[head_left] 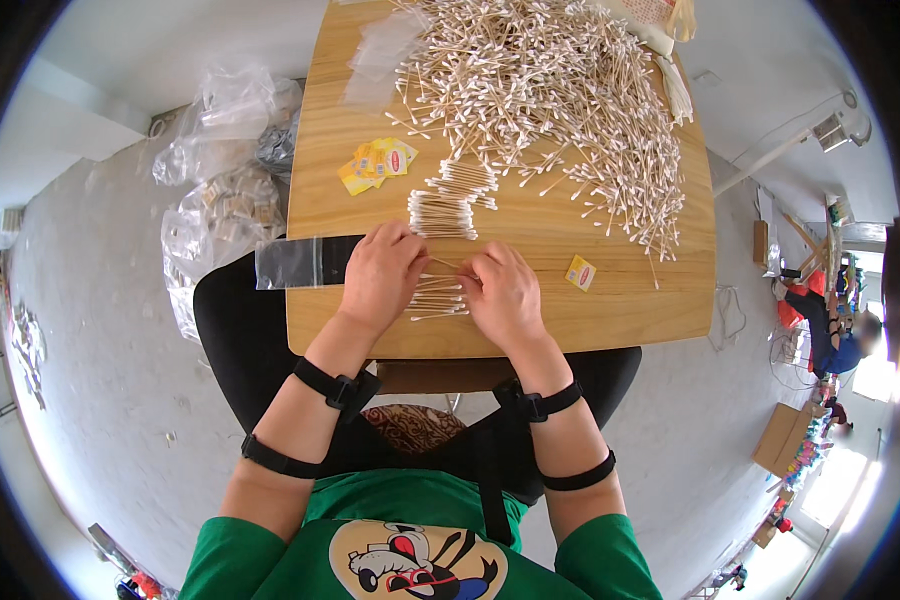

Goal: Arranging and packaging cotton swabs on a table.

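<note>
Near the front edge of the wooden counter (610,320), the left hand (380,275) and right hand (503,295) lie palm-down with fingers curled on a small row of cotton swabs (438,297), a clear bag (305,262) overhanging the left edge just beside them.

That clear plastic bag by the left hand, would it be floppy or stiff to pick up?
The clear bag is probably floppy and very light: it lies flat and thin over the table edge. Its glossy film looks slippery, so a nudge from the left hand might slide it off.
</note>
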### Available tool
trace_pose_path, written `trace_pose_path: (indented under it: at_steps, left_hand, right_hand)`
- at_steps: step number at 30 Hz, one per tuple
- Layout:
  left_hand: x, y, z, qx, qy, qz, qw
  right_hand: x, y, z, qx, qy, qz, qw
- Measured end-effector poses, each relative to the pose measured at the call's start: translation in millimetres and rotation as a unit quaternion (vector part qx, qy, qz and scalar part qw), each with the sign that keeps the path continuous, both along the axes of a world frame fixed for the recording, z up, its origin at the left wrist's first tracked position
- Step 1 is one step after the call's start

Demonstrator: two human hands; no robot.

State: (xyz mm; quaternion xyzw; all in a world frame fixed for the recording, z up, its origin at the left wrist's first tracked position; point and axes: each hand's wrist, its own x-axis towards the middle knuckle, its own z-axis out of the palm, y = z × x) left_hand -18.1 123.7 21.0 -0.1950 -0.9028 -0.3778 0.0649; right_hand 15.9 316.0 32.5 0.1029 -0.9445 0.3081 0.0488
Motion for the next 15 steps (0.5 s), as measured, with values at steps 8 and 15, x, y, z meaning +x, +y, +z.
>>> trace_pose_path:
  at_steps: [8, 15]
  left_hand:
    - [7.7, -9.8, 2.3, 0.009, -0.032, 0.01, 0.999]
    - [11.2, -10.7, -1.2, 0.017, -0.042, 0.025, 0.999]
  right_hand:
    - [-0.3, 9.8, 0.4, -0.015, -0.005, -0.019, 1.0]
    - [-4.5, 10.0, 5.8, -0.027, -0.031, 0.003, 0.999]
